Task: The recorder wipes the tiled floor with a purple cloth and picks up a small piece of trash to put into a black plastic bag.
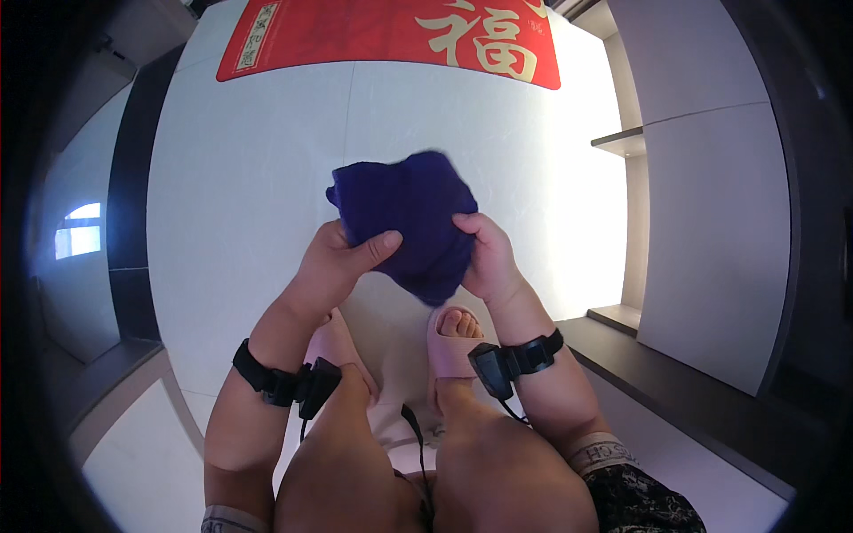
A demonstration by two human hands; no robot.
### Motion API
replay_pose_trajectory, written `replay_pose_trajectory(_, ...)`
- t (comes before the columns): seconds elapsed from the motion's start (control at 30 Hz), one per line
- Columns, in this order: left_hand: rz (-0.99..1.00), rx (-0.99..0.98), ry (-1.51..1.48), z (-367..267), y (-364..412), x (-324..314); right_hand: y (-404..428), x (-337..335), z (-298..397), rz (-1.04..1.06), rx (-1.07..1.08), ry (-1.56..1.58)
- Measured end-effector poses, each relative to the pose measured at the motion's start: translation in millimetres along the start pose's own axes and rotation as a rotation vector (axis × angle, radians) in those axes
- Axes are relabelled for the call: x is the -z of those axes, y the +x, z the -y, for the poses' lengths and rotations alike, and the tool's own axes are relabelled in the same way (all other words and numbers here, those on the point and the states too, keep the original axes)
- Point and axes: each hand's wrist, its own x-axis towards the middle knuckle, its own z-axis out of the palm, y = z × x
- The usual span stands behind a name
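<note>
A dark blue cloth (pixel 413 220), folded or bunched into a rough pad, is held up in front of me above the floor. My left hand (pixel 343 256) grips its lower left side, thumb lying across the top and the other fingers hidden beneath. On the right edge, my right hand (pixel 492 256) pinches the fabric with the thumb on top. The cloth's underside is out of sight. Each forearm carries a black strap with a small device, the left device (pixel 320 388) and the right device (pixel 493 370), and a cable runs from each.
A red mat (pixel 373 33) with gold characters lies across the pale tiled floor (pixel 246 200) ahead. To the right stands a grey cabinet (pixel 713 220) with lit open shelves (pixel 623 141). Pink slippers (pixel 453 356) are on my feet. A dark band (pixel 133 200) edges the left side.
</note>
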Motion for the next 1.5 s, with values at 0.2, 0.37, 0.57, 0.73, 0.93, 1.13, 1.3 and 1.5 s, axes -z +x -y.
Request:
replay_pose_trajectory(0.2,0.026,0.076,-0.102,0.2,-1.7,3.4,-0.5,25.6,-13.5,-0.071,0.026,-0.177)
replay_pose_trajectory(0.37,0.04,0.055,-0.3,4.5,2.7,3.3,-10.4,25.8,-10.2,0.091,0.071,-0.264)
replay_pose_trajectory(0.57,-0.196,0.198,-0.143,27.5,16.3,25.5,-12.2,16.5,-8.4,-0.009,0.255,-0.65)
replay_pose_trajectory(0.73,-0.187,-0.202,0.742,27.4,12.9,3.3,-16.5,17.3,-6.1,-0.166,0.417,-1.185)
replay_pose_trajectory(0.93,0.064,0.06,0.517,10.7,7.1,-27.0,-29.4,-33.2,6.9,-0.124,0.3,-1.642)
replay_pose_trajectory(1.13,0.125,0.108,-0.056,27.6,14.3,-13.4,-24.6,11.1,5.7,-0.195,0.603,-1.316)
replay_pose_trajectory(1.3,-0.004,0.221,-0.272,18.8,9.2,-6.8,-11.0,46.7,-26.5,0.251,-0.124,0.055)
replay_pose_trajectory(1.5,0.059,0.174,-0.175,20.2,19.0,-6.5,4.3,47.4,-18.4,0.053,-0.019,0.032)
